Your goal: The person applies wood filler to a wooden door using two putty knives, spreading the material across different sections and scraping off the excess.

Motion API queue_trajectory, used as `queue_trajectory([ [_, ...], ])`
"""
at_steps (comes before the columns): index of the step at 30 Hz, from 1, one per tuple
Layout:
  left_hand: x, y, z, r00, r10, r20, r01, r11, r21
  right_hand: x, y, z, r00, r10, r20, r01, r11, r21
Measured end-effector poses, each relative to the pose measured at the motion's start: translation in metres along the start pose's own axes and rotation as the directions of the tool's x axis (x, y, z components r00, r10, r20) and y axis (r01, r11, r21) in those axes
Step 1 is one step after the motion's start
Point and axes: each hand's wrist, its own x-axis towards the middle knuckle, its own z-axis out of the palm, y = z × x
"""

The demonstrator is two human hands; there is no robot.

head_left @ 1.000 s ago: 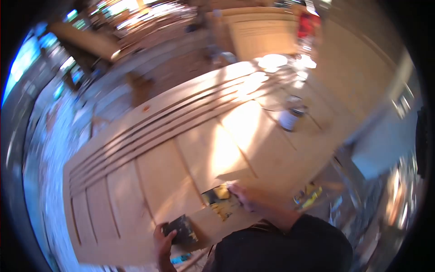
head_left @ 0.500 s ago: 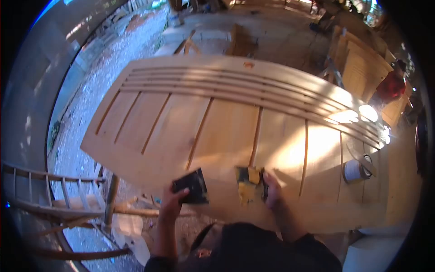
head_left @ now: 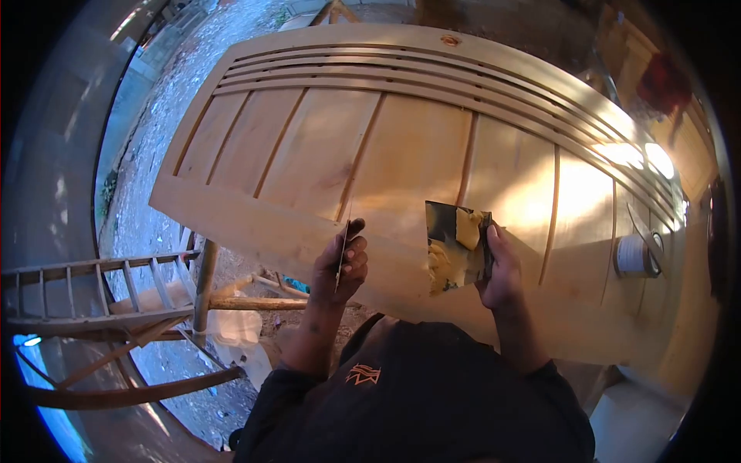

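Note:
My left hand (head_left: 341, 262) is closed round a thin dark spreader (head_left: 342, 255), which stands nearly edge-on to me. My right hand (head_left: 505, 266) grips the right edge of a dark square putty spreader (head_left: 444, 231) smeared with yellow putty (head_left: 468, 229). Both are raised over the near edge of a pale wooden door (head_left: 417, 147) with grooved panels and long slats along its far side. The two spreaders are apart from each other.
A tin (head_left: 634, 256) with a flat stick-like tool across it stands on the door at the right. A wooden ladder (head_left: 85, 285) lies at the left, beside a wooden trestle leg (head_left: 207, 285). A person in red (head_left: 665, 81) is at the far right.
The view has tipped down, so the door sits higher. My left hand has turned its spreader from face-on to edge-on. The right spreader is raised, with its putty-covered face more in view.

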Motion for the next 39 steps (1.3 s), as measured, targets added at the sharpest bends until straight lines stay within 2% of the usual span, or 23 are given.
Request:
queue_trajectory([
  [2,0.005,-0.005,0.005,0.995,0.056,-0.078,-0.050,0.996,0.073,-0.002,0.000,0.000,1.000,-0.005,-0.022,0.005,1.000,0.000],
  [3,0.009,-0.005,0.007,0.998,0.067,-0.005,-0.066,0.993,0.099,-0.002,0.001,-0.004,0.999,0.008,-0.050,-0.008,1.000,0.003],
  [6,0.016,-0.005,0.027,0.930,0.210,-0.301,-0.121,0.950,0.286,-0.003,0.003,-0.011,0.994,0.014,-0.109,-0.010,1.000,0.030],
  [7,0.016,-0.002,0.023,0.941,0.241,-0.237,-0.160,0.935,0.317,-0.003,0.004,-0.011,0.995,0.004,-0.104,0.001,0.999,0.044],
  [11,0.015,0.001,0.020,0.903,0.366,-0.227,-0.210,0.835,0.509,-0.006,0.008,-0.011,0.998,-0.035,-0.054,0.039,0.996,0.078],
  [13,0.014,-0.008,0.047,0.897,0.404,-0.179,-0.220,0.759,0.613,-0.004,0.012,-0.012,0.997,-0.045,-0.062,0.050,0.995,0.083],
  [16,0.005,-0.015,0.065,0.887,0.410,-0.213,-0.190,0.744,0.640,-0.004,0.013,-0.009,0.994,-0.045,-0.098,0.055,0.993,0.105],
  [19,-0.010,-0.021,0.066,0.829,0.516,-0.213,-0.208,0.639,0.740,-0.006,0.013,-0.004,0.986,-0.075,-0.146,0.090,0.991,0.103],
  [20,-0.016,-0.025,0.062,0.817,0.571,-0.075,-0.194,0.395,0.898,-0.006,0.013,-0.003,0.983,-0.092,-0.158,0.108,0.989,0.097],
  [21,-0.022,-0.030,0.057,0.809,0.583,0.077,-0.176,0.114,0.978,-0.007,0.014,-0.002,0.979,-0.112,-0.168,0.129,0.987,0.095],
  [22,-0.027,-0.037,0.054,0.803,0.550,0.231,-0.157,-0.179,0.971,-0.007,0.015,-0.002,0.975,-0.133,-0.176,0.151,0.984,0.093],
  [23,-0.030,-0.043,0.060,0.822,0.424,0.381,-0.240,-0.348,0.906,-0.007,0.016,-0.001,0.971,-0.153,-0.182,0.172,0.981,0.092],
  [24,-0.022,-0.049,0.069,0.812,0.306,0.498,-0.361,-0.408,0.839,-0.006,0.017,0.000,0.965,-0.167,-0.200,0.190,0.976,0.102],
  [26,-0.012,-0.058,0.065,0.690,0.239,0.684,-0.570,-0.402,0.716,-0.005,0.019,0.002,0.951,-0.195,-0.238,0.229,0.965,0.125],
  [29,-0.018,-0.067,0.068,0.674,0.234,0.701,-0.613,-0.352,0.707,-0.004,0.022,0.004,0.943,-0.253,-0.218,0.289,0.945,0.155],
  [33,-0.023,-0.058,0.079,0.775,0.077,0.627,-0.561,-0.371,0.740,-0.006,0.019,0.011,0.956,-0.179,-0.232,0.228,0.952,0.205],
  [39,-0.021,-0.043,0.062,0.716,-0.086,0.693,-0.649,-0.449,0.614,-0.007,0.015,0.007,0.986,-0.025,-0.163,0.057,0.979,0.195],
])
